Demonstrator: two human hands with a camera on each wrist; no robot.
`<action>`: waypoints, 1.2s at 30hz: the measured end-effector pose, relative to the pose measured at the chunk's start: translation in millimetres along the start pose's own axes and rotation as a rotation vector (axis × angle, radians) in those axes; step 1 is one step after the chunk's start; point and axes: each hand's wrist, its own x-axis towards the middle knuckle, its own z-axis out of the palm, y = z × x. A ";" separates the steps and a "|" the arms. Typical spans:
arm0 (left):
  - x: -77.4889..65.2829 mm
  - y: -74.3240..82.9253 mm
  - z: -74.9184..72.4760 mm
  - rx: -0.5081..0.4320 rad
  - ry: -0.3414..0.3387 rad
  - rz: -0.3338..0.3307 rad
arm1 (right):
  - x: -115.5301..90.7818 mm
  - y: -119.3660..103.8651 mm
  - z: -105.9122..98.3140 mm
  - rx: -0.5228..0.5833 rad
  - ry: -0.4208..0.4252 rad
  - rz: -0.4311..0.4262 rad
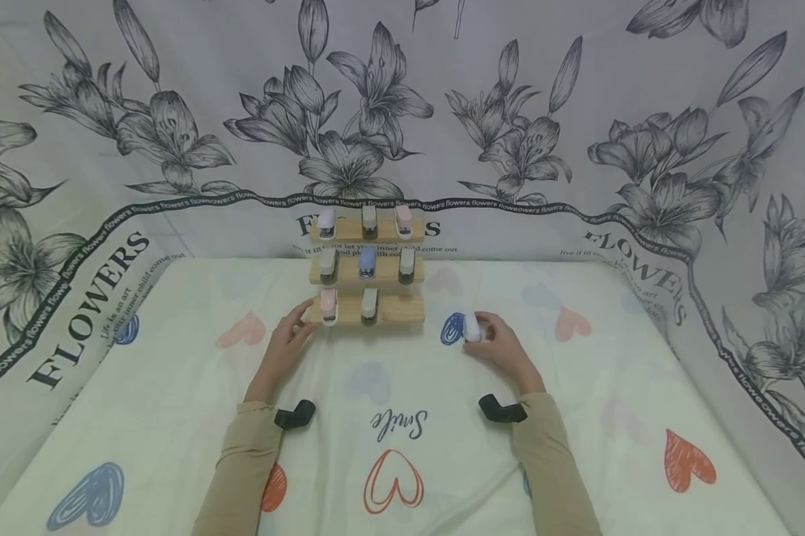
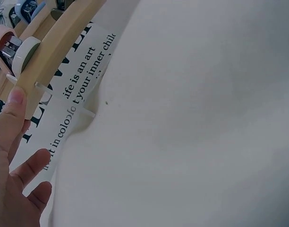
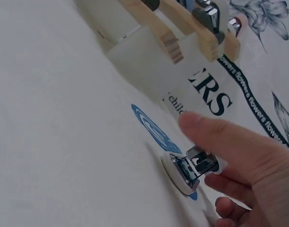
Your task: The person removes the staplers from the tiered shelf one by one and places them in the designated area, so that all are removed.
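Observation:
A three-tier wooden rack carries several small staplers. My left hand grips the left end of its lowest shelf, the thumb on the wood beside a pink stapler. To the right of that pink one sits a grey stapler. Off the rack's right side, my right hand holds a white stapler between thumb and fingers, low over a blue heart printed on the cloth. Its metal mechanism faces the right wrist camera.
On the middle shelf stand a blue stapler and two grey ones; the top shelf holds white, grey and pink ones. Printed cloth covers the table. Behind the rack hangs a flower-patterned curtain.

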 end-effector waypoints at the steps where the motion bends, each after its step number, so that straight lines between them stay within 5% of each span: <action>1: 0.2 -0.3 -0.1 -0.001 -0.001 0.002 | 0.3 -0.9 -0.1 0.001 0.011 -0.010; 10: 1.1 -1.4 -1.1 -0.011 0.004 0.007 | 2.7 -28.5 0.5 0.138 0.136 -0.181; 18: 0.7 -0.2 -0.7 -0.036 -0.006 -0.008 | -3.9 -73.5 11.6 0.245 0.048 -0.212; 36: -0.8 -1.1 -0.5 -0.017 0.001 -0.014 | 23.5 -90.7 48.0 0.201 -0.116 -0.254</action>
